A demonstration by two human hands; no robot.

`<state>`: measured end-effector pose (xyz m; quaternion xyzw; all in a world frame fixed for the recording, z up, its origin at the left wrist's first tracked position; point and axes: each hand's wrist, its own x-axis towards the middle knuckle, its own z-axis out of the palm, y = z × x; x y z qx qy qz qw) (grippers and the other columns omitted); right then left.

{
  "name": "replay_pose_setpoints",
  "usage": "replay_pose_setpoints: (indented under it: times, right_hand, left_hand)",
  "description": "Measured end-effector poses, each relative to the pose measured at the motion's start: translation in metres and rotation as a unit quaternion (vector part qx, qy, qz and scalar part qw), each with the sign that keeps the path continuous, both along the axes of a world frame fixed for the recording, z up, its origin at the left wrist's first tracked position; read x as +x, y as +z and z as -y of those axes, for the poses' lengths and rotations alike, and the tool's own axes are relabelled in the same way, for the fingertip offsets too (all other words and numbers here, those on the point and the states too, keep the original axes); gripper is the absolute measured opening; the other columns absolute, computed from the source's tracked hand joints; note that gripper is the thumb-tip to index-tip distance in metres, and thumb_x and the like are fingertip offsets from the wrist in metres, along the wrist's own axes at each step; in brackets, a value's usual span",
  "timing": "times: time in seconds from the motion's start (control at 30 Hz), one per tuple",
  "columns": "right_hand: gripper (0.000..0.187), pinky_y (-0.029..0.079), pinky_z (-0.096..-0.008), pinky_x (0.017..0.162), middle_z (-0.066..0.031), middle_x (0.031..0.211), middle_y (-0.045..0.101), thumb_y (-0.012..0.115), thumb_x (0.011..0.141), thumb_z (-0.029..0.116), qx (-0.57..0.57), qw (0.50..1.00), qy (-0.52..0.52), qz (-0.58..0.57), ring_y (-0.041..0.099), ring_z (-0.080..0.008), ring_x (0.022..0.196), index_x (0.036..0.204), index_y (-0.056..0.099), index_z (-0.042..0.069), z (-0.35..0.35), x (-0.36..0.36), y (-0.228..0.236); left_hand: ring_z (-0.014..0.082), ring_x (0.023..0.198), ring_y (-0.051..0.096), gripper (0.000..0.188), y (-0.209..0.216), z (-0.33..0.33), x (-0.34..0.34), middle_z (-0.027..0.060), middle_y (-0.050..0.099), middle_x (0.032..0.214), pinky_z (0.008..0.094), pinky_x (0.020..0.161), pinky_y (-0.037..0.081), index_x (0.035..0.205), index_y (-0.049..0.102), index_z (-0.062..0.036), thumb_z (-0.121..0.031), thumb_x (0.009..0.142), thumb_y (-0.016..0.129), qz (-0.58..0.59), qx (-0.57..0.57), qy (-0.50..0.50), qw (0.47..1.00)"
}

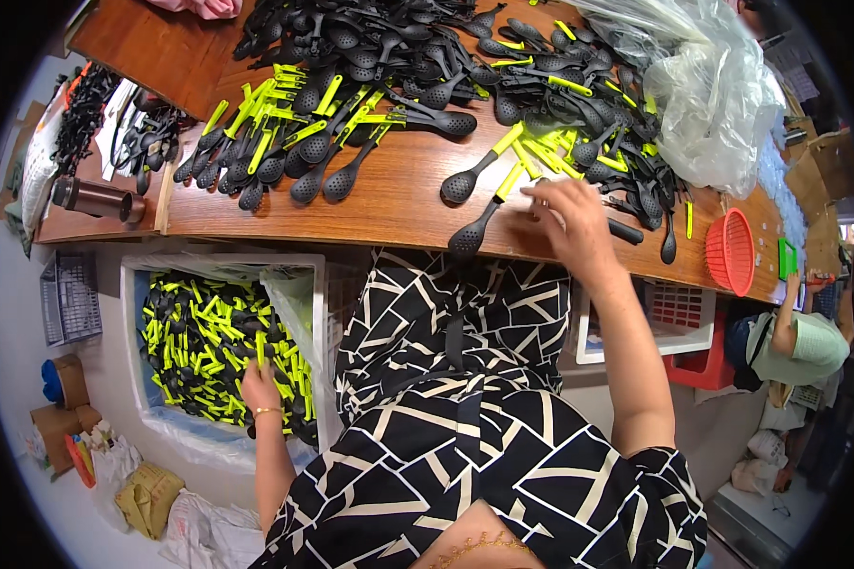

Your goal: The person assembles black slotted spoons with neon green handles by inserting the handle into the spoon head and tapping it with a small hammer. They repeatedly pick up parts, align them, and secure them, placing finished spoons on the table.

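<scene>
My right hand (pixel 574 220) is over the table's near edge, fingers apart and slightly bent, with nothing visible in them. Just left of its fingertips lies a black slotted spoon (pixel 467 239) with a yellow-green handle, its bowl at the table edge. Another slotted spoon (pixel 458 186) of the same kind lies beside it. Down at the left, my left hand (pixel 260 389) is inside a white crate (pixel 317 284), closed around a yellow-green spoon handle (pixel 260 343). Many like spoons (pixel 199 332) fill that crate; the held one's bowl cannot be made out.
Heaps of black spoon parts (pixel 361 47) and a fan of spoons (pixel 275 133) cover the table (pixel 399 209). Clear plastic bags (pixel 712 104) and a red basket (pixel 730 251) are at the right. A brown cylinder (pixel 100 199) lies left. Another person (pixel 797 346) works at far right.
</scene>
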<state>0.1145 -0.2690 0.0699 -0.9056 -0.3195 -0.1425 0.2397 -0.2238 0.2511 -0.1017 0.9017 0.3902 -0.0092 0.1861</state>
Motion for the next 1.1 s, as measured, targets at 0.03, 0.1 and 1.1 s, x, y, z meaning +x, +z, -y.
replay_pose_setpoints:
  times: [0.03, 0.1, 1.1]
  right_hand:
    - [0.027, 0.048, -0.0438, 0.099, -0.0067, 0.115, 0.073, 0.073, 0.089, 0.004, -0.048, 0.999, -0.005, -0.006, 0.065, -0.0295, 0.112, 0.115, 0.075, 0.011, -0.001, 0.007, 0.007]
    - [0.028, 0.046, -0.0429, 0.102, -0.0026, 0.124, 0.071, 0.075, 0.087, 0.010, -0.118, 0.992, 0.028, 0.024, 0.061, -0.0274, 0.119, 0.115, 0.076, 0.015, -0.004, 0.022, 0.006]
    - [0.030, 0.046, -0.0456, 0.102, -0.0018, 0.093, 0.069, 0.082, 0.084, 0.019, -0.025, 0.981, 0.191, 0.022, 0.067, -0.0225, 0.096, 0.112, 0.072, 0.011, -0.083, -0.010, 0.052]
  left_hand:
    - [0.0455, 0.083, 0.071, 0.023, -0.031, -0.015, -0.042, 0.0234, 0.075, 0.092, 0.0514, 0.073, 0.055, 0.104, 0.072, -0.0035, -0.026, 0.097, 0.071, -0.044, 0.018, 0.001, 0.999]
    - [0.0476, 0.094, 0.071, 0.025, -0.073, -0.030, -0.086, 0.0263, 0.074, 0.098, 0.0557, 0.082, 0.056, 0.103, 0.073, -0.0049, -0.027, 0.091, 0.074, -0.171, -0.001, 0.011, 0.985]
    - [0.0261, 0.080, 0.070, 0.022, 0.242, 0.209, 0.262, 0.0068, 0.075, 0.093, 0.0366, 0.076, 0.050, 0.108, 0.073, -0.0066, -0.018, 0.091, 0.078, 0.268, 0.006, -0.548, 0.792]
